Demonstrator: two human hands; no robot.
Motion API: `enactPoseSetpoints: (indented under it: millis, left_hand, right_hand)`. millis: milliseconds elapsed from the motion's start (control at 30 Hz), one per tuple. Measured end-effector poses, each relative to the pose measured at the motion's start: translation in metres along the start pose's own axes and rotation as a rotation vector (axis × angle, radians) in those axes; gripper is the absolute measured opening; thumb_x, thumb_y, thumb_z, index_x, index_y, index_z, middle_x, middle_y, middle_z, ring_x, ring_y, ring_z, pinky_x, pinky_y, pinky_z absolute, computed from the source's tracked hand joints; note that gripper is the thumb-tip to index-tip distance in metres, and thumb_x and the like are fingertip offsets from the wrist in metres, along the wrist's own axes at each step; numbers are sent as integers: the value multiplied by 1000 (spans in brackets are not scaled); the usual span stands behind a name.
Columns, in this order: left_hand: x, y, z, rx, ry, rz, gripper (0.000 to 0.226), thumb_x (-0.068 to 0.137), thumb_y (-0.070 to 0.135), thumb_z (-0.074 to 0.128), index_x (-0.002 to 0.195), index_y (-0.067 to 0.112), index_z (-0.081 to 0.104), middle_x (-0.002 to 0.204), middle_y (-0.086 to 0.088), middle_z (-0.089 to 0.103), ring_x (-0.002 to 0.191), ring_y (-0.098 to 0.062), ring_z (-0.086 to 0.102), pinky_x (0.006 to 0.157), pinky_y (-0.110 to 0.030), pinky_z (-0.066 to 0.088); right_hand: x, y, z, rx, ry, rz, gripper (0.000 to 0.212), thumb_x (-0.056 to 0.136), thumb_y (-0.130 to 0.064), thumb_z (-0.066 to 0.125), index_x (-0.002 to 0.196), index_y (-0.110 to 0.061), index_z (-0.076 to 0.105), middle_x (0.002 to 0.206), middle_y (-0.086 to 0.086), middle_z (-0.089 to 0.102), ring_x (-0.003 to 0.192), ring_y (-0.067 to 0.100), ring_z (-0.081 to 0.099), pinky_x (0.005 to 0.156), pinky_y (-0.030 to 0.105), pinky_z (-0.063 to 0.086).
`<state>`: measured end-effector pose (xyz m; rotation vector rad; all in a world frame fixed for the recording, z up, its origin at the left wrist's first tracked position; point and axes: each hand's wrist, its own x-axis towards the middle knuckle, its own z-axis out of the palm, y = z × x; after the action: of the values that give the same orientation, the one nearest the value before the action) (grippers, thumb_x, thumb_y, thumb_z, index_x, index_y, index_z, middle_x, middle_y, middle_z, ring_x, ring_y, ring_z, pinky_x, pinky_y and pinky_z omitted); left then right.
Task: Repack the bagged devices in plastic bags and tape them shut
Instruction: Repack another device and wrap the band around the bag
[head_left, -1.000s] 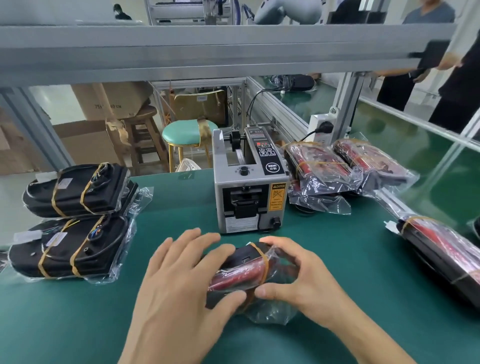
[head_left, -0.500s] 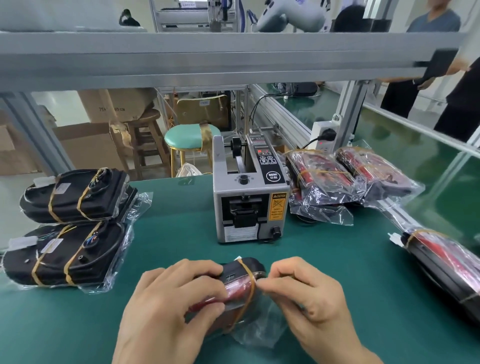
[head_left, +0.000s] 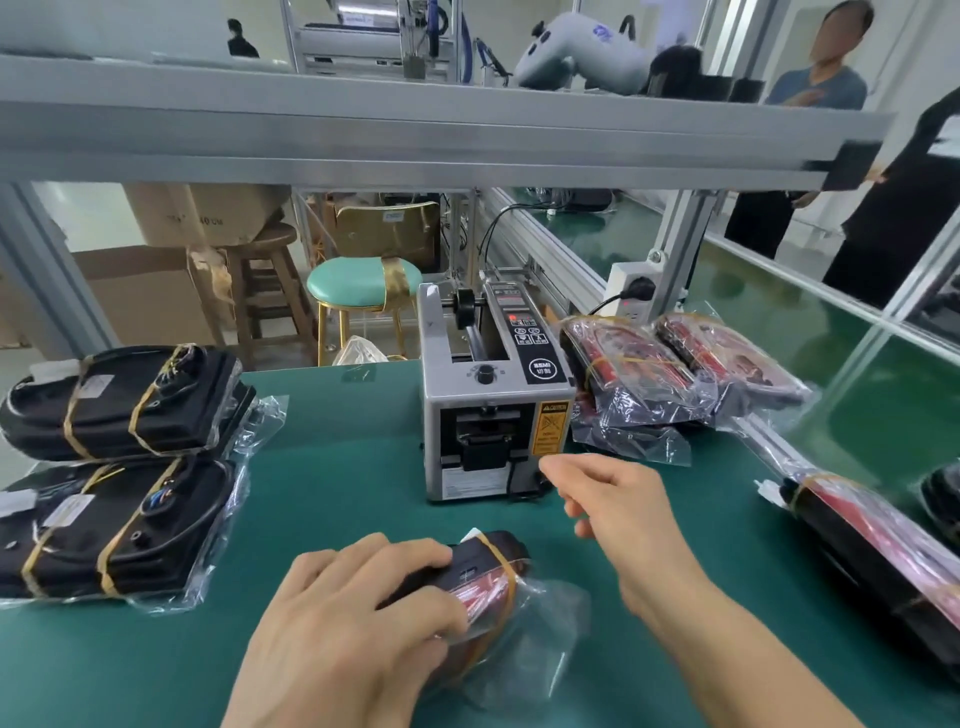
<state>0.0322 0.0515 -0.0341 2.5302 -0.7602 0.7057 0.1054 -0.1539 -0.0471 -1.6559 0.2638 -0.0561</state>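
With the left hand curled over the bagged device on the mat's near edge, the empty, loosely curled right hand should pinch tape squarely at the dispenser mouth, keeping the fold pinned.

We see the left hand gripping a bagged device on the green table; the right hand, fingers loosely curled, hovers beside the tape dispenser.
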Motion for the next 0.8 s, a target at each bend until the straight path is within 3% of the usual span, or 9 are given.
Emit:
enactPoseSetpoints:
  millis: [133,267,333,467,567,700,800]
  left_hand:
    - [-2,-8,-7,-11,-7,-4,22,67,33,47,62,35,69,90,17,70,74,-3,53,68,-23,36]
    - [-5,-9,-7,-25,17,-35,22,66,34,48,63,35,70,89,16,70,75,-1,51,68,-23,36]
    - [-7,-8,-5,-41,31,-54,23,65,35,48,64,36,70,90,16,69,77,1,48,69,-24,36]
    - [-7,-7,-3,-55,50,-80,23,65,35,47,65,37,70,89,16,68,78,1,46,70,-23,35]
    - [-9,-7,-2,-58,61,-87,23,64,35,47,65,38,70,87,17,68,78,1,46,71,-23,35]
    - [-10,-5,-1,-56,82,-86,23,65,35,47,65,37,70,87,16,68,79,-1,49,71,-25,35]
    - [-11,-5,-1,-53,93,-82,22,67,36,49,66,36,71,87,15,68,80,-2,50,72,-26,35]
  right_hand:
    - [17,-7,32,106,81,149,3,83,-20,74,80,-20,74,44,-9,44,46,9,34,40,14,34]
    - [27,-12,51,144,130,208,6,82,-19,75,82,-17,70,33,-15,44,31,2,36,42,15,34]
    - [29,-14,56,169,169,217,7,81,-17,77,82,-15,70,38,-14,48,32,2,39,45,16,33]
    - [30,-17,62,211,224,242,11,78,-12,79,78,-12,68,62,-4,52,52,7,42,50,19,33]
    - [31,-18,66,238,245,291,13,78,-8,77,75,-11,65,57,-2,47,44,8,36,39,18,31]
    - [33,-18,71,331,222,359,28,81,-7,70,68,-15,46,53,-2,32,34,8,21,31,18,20]
    - [26,-21,61,373,89,385,31,84,-9,67,65,-19,44,48,-6,30,37,7,19,38,19,18]
